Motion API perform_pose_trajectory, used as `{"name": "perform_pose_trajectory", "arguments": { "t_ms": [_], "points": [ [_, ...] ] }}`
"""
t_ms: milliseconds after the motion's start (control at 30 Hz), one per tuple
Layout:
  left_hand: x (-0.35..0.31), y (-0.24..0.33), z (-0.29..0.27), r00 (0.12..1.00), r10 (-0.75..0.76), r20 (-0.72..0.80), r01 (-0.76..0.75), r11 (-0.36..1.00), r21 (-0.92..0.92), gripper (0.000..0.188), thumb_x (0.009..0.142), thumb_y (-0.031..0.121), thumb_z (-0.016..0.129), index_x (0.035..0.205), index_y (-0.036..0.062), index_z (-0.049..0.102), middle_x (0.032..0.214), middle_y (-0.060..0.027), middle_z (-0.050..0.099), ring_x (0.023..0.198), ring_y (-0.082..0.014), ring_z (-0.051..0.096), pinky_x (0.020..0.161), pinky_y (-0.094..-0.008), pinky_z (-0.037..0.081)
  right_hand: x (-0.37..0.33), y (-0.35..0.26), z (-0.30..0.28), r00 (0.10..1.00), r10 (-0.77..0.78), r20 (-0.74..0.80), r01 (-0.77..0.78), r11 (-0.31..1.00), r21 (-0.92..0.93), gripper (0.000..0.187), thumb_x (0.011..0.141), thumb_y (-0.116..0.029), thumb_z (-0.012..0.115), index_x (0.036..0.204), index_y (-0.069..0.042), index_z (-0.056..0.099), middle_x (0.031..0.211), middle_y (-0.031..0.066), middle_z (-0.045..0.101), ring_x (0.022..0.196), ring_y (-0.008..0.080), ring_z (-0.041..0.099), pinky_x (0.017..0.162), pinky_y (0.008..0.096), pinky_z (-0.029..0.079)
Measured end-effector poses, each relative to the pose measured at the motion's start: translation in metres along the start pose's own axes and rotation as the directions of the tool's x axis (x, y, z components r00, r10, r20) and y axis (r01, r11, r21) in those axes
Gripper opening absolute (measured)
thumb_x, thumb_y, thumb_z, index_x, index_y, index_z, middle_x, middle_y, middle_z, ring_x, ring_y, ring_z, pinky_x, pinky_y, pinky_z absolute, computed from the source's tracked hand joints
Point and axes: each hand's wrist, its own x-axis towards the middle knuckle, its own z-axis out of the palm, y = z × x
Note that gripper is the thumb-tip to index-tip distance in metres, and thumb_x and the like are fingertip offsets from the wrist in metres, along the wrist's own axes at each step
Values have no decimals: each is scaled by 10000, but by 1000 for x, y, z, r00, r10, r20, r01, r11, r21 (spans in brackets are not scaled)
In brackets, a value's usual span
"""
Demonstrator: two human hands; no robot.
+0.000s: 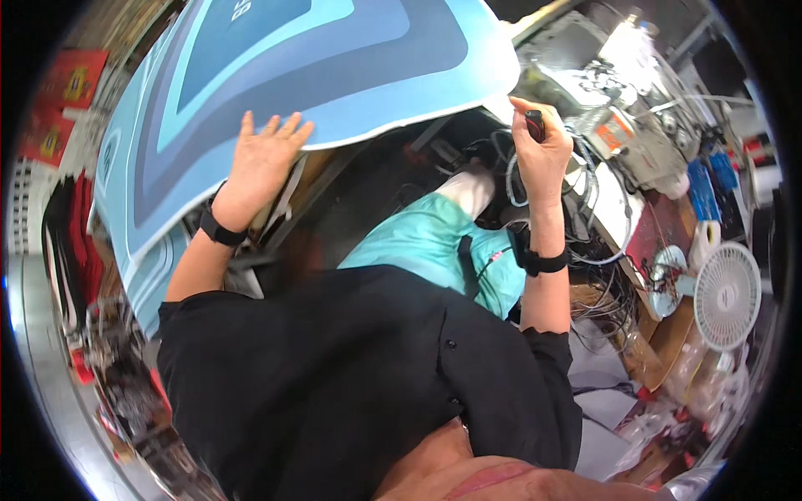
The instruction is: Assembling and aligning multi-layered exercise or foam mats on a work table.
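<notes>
L hand (261, 160) spread on near edge of blue sheet (334, 79); R hand (545, 159) gripping blk tool (535, 125) by sheet's R corner.

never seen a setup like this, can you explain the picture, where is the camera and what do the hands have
There is no robot here: these are a person's two bare hands, with a dark band on each wrist. The view comes from a wide fisheye camera worn on the head, looking down, so straight edges bend near the rim. A large blue patterned sheet spreads across the top; what supports it is mostly hidden. The left hand lies on it, fingers spread. The right hand holds a small dark object beside the sheet's right corner; its exact kind is unclear. Over to the right stands a white fan.
</notes>
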Motion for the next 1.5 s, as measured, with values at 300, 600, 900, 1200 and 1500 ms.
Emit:
{"name": "perform_pose_trajectory", "arguments": {
  "t_ms": [300,600,900,1200,1500],
  "points": [
    [-50,124,38,951,-310,21,121,309,-943,376,795,138,598,1139,7,521,1056,-154,576,895,-252,581,782,-325,465,-17,-21,51,804,-272,529,426,884,-193,330,634,-19,631,954,-96,625,1049,28,570,689,175,618,614,278,489],
    [33,134,54,835,-439,333,-270,-853,-446,314,901,277,475,963,-20,554,925,-133,624,802,-195,620,657,-275,497,-5,-46,85,708,-187,681,378,915,-143,259,670,-52,626,926,-89,633,996,50,591,711,212,620,630,303,492],
    [34,134,69,832,-468,298,-361,-865,-349,323,926,244,407,991,-41,546,931,-110,610,832,-183,607,753,-304,482,1,-43,115,493,-150,857,442,891,-98,162,721,-99,638,870,-39,614,839,76,582,707,235,609,623,298,483],
    [38,143,73,810,-539,230,-360,-768,-530,237,902,128,464,1062,-25,548,936,-105,612,844,-156,609,751,-254,483,19,-36,137,437,108,893,166,966,-198,210,734,-156,638,784,39,576,642,129,562,555,189,537,541,304,429],
    [43,146,82,812,-502,298,-364,-834,-414,226,899,146,483,1021,-29,557,916,-107,617,824,-172,617,743,-272,500,18,-25,137,482,134,866,163,957,-239,251,714,-200,635,789,35,586,643,195,572,600,312,579,556,355,442]
  ]
}}
